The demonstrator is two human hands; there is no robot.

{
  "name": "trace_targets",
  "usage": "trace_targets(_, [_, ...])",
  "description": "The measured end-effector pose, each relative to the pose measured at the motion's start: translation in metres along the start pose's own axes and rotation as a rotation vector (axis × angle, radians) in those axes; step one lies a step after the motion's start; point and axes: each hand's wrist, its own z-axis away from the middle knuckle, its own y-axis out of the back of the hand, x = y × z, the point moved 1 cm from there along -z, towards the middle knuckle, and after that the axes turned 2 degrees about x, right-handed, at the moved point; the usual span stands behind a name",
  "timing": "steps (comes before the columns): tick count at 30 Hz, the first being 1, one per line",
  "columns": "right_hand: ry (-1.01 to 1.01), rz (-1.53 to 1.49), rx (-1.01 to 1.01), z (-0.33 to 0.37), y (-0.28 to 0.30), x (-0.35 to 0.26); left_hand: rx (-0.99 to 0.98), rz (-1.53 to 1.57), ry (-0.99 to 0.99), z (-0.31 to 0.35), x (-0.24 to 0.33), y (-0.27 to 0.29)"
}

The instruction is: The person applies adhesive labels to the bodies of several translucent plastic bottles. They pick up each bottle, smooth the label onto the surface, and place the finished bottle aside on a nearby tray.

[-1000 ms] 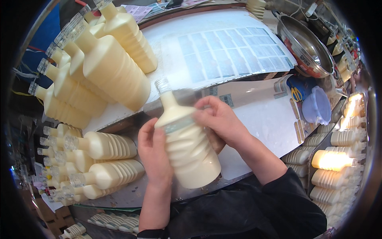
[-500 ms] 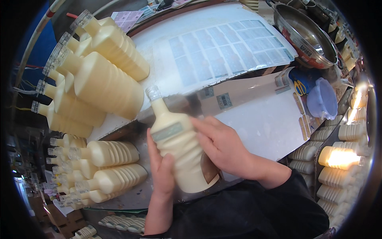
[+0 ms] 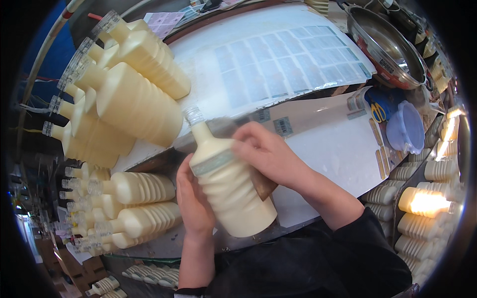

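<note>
Head view: two hands on one cream bottle, dozens more around

One white worktop (image 3: 198,64) spans the upper middle, bearing one sheet of pale blue labels (image 3: 288,62), set out in rows. Along the right rim run rows of bottles (image 3: 420,226), well over ten, cut off and too distorted for an exact count; one of them is brightly lit. An upper stack of bottles (image 3: 141,107), at least six, leans at the left with clear necks pointing outward. Below it lies a lower group of bottles (image 3: 144,218), again six or more. One white sheet (image 3: 323,151) covers the nearer surface, and one steel pan (image 3: 385,42) sits at upper right.

One held bottle (image 3: 228,191) is tilted between the hands, in front of the worktop's edge, neck up and leftward. The left hand (image 3: 194,203) is clasped around its left side. The right hand (image 3: 261,151) is by its right shoulder, fingers bent and blurred; whether they pinch anything, I cannot tell.

One blue tub (image 3: 405,126) stands beside one pair of yellow-handled scissors (image 3: 378,112). One brown flat piece (image 3: 263,186) shows below the right hand, and one pale green band (image 3: 213,163) crosses the held bottle's shoulder
</note>
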Motion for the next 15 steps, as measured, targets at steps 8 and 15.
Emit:
trace_targets(8, [-0.030, 0.082, 0.031, -0.0042, -0.0075, -0.0023, 0.089, -0.069, 0.013, -0.0066, 0.0018, -0.0079])
trace_targets(15, [-0.068, 0.062, -0.006, -0.0044, -0.0058, -0.0003, 0.094, -0.094, 0.001, -0.0068, 0.0007, -0.0083])
